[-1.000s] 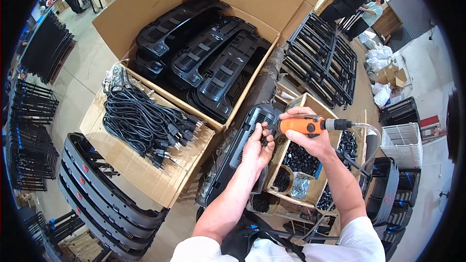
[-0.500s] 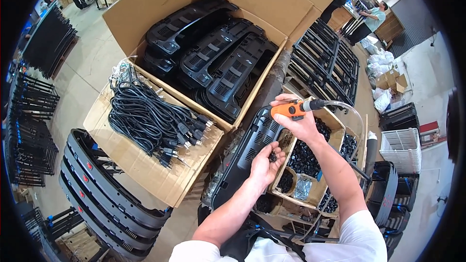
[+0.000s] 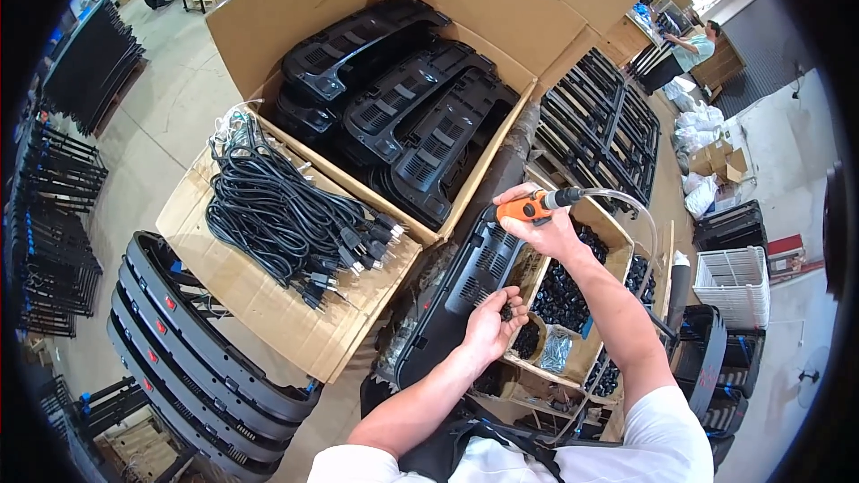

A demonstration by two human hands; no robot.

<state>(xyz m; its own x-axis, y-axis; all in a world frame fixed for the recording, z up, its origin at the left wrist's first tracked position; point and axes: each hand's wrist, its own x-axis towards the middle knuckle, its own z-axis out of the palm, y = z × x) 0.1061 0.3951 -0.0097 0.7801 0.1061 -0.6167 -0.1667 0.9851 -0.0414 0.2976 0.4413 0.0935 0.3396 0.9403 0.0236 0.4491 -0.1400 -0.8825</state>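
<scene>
My right hand (image 3: 557, 234) is closed around an orange power screwdriver (image 3: 519, 209) with a black end and a clear hose. Its working tip is hidden, by the far end of a long black plastic cover (image 3: 490, 259) with slotted vents. My left hand (image 3: 484, 331) is palm up over the near part of that cover. Its curled fingers cup a few small dark screws (image 3: 506, 312). Right of the cover, a partitioned parts box (image 3: 582, 363) holds black plastic pieces (image 3: 559, 295), small dark parts (image 3: 527, 337) and silvery screws (image 3: 556, 351).
A big open carton (image 3: 488, 199) of black covers (image 3: 394, 112) stands ahead. Bundled black power cords (image 3: 268, 206) lie on a cardboard flap (image 3: 300, 344) at left. Below it are stacked curved black panels (image 3: 215, 376). A white crate (image 3: 732, 284) stands right; a person (image 3: 689, 49) works farther off.
The orange screwdriver and my right hand have shifted slightly left, closer to the cover's far end. My left hand stays cupped around the screws. The whole view has turned a little.
</scene>
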